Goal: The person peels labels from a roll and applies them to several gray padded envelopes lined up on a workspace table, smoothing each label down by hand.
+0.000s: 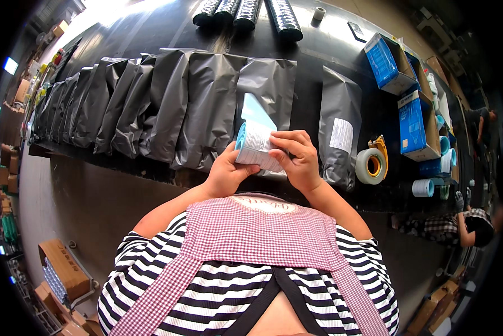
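Blue label roll [253,147] is held up over the right end of the row of grey bags [212,95]. The left hand [229,171] wraps round it; the right hand [297,159] pinches its white edge. It seems best to grip snugly and peel slowly, so nothing rips. The loose blue strip [255,112] pokes toward the row and may get in the way. Right of the row are a labelled bag [341,103], a tape dispenser [363,169] and blue boxes [382,64].

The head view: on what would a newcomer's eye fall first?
Probably the row of grey bags across the left and middle of the table. Next, the label roll, held centrally in the left hand and right hand. Blue boxes stand out at the right.
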Demonstrator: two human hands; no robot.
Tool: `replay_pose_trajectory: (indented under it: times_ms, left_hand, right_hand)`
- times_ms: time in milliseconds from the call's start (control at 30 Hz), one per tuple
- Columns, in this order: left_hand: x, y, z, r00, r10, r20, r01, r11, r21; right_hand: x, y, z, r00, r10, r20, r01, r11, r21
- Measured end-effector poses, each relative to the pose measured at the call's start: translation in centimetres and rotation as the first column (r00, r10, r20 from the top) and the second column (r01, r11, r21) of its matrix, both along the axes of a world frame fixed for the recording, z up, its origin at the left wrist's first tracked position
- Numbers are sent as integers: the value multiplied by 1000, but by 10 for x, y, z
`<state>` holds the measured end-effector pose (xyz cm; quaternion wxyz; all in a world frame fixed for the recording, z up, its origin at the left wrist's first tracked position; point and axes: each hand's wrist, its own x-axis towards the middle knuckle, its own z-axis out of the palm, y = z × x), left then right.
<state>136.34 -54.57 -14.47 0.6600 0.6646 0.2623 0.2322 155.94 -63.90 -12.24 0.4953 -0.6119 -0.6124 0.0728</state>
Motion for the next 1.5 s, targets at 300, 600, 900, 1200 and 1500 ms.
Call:
replay_pose_trajectory:
  times_ms: [300,600,900,1200,1500]
  left_hand:
    - [-9,10,-7,982,-131,-135,121,989,-84]
    - [-15,16,-28,847,-400,-350,519,767,378]
    - [3,5,-57,707,-494,-505,675,684,276]
    - [4,6,-56,718,-484,-500,661,699,274]
    - [6,6,-57,727,-485,-486,658,694,292]
  right_hand:
    - [28,12,4,957,-43,-288,-68,930,-362]
    - [138,45,50,643,-257,-721,472,875,110]
    - [29,63,-94,977,-171,126,140,965,223]
    - [17,56,-116,972,-151,180,129,983,129]
    - [25,40,-92,943,65,325,-6,984,-178]
